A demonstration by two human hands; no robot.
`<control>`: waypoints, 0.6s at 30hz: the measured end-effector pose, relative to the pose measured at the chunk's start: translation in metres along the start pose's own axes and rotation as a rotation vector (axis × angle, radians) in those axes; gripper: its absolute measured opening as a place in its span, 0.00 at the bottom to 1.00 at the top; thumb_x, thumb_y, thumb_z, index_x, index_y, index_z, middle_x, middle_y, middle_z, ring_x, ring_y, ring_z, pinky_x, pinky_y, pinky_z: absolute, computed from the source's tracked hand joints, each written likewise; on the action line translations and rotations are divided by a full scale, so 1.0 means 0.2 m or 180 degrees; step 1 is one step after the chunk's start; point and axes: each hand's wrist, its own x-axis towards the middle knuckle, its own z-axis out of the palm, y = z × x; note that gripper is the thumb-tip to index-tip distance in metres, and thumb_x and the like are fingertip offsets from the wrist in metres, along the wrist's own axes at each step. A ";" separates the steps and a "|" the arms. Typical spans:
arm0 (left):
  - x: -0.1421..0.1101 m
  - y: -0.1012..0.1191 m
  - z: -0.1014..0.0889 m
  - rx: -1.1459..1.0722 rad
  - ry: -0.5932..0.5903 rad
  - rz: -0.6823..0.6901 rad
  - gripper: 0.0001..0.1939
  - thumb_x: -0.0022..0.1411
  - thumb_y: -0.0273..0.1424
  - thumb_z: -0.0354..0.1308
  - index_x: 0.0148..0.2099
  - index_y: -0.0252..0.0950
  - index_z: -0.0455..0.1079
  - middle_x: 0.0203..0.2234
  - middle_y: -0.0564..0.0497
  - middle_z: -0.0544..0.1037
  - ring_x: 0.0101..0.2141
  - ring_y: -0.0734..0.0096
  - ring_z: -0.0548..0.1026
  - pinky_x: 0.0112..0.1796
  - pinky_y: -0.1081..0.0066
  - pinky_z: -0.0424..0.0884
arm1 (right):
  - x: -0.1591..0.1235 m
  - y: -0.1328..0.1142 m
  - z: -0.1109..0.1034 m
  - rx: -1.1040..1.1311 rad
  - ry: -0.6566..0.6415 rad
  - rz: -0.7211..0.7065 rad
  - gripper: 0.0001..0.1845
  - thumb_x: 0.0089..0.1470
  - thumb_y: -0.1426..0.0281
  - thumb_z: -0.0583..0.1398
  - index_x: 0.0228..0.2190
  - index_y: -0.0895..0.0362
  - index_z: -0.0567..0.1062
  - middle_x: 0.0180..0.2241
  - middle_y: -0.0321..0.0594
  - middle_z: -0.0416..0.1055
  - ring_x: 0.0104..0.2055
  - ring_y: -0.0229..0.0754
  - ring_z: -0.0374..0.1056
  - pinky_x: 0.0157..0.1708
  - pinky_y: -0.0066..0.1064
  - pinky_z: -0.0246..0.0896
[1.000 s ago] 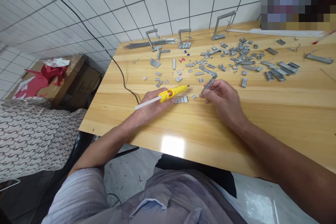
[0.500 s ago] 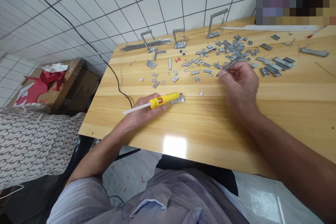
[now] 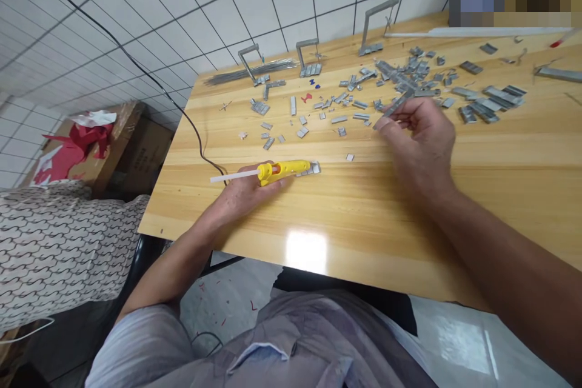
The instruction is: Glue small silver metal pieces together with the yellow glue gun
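Note:
My left hand (image 3: 248, 193) is wrapped around a yellow hot glue gun (image 3: 286, 170), with a white glue stick (image 3: 234, 176) poking out of its back end. The gun's nozzle end is over a small flat grey base (image 3: 314, 167) made of joined strips; I cannot tell whether they touch. On the right, my right hand (image 3: 421, 139) pinches a grey L-shaped strip piece (image 3: 395, 108) between thumb and fingers, held above the table. A small pale square (image 3: 350, 157) lies between my hands.
Many loose grey pieces (image 3: 359, 104) are scattered across the wooden table (image 3: 364, 236). Upright bracket-shaped stands (image 3: 309, 59) line the back by the tiled wall, beside thin wires (image 3: 254, 71). A black cord (image 3: 193, 124) runs to the glue gun. A cardboard box (image 3: 131, 145) stands left.
The glue gun's nozzle end has dipped slightly over the grey base. My right hand keeps its pinch on the L-shaped piece, almost in place. The view has shifted a little.

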 end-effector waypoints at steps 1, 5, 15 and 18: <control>0.00 0.01 0.00 0.0055 -0.0025 0.0010 0.24 0.65 0.53 0.64 0.49 0.38 0.79 0.43 0.45 0.85 0.46 0.54 0.82 0.47 0.61 0.79 | -0.01 0.00 0.01 -0.0044 -0.0046 -0.0001 0.05 0.56 0.68 0.66 0.33 0.47 0.74 0.37 0.34 0.79 0.41 0.48 0.76 0.48 0.48 0.72; 0.02 0.04 -0.02 0.0194 -0.0156 0.0048 0.24 0.68 0.53 0.62 0.50 0.38 0.79 0.44 0.44 0.85 0.48 0.53 0.82 0.49 0.59 0.78 | -0.05 -0.01 0.02 -0.0134 -0.0232 0.0011 0.05 0.57 0.68 0.66 0.34 0.47 0.75 0.38 0.34 0.80 0.43 0.49 0.76 0.52 0.49 0.72; 0.03 0.03 -0.02 0.0219 -0.0293 -0.0032 0.27 0.68 0.55 0.61 0.54 0.38 0.77 0.47 0.44 0.85 0.47 0.55 0.82 0.50 0.61 0.77 | -0.06 -0.01 0.03 -0.0106 -0.0356 0.0111 0.05 0.57 0.68 0.66 0.33 0.47 0.74 0.38 0.36 0.80 0.43 0.50 0.77 0.53 0.49 0.72; 0.03 0.03 -0.02 0.0197 -0.0270 -0.0029 0.29 0.67 0.56 0.61 0.55 0.38 0.77 0.49 0.42 0.85 0.48 0.53 0.82 0.52 0.59 0.77 | -0.06 -0.01 0.03 -0.0087 -0.0382 0.0120 0.05 0.57 0.68 0.66 0.34 0.47 0.74 0.38 0.36 0.80 0.43 0.50 0.77 0.52 0.49 0.72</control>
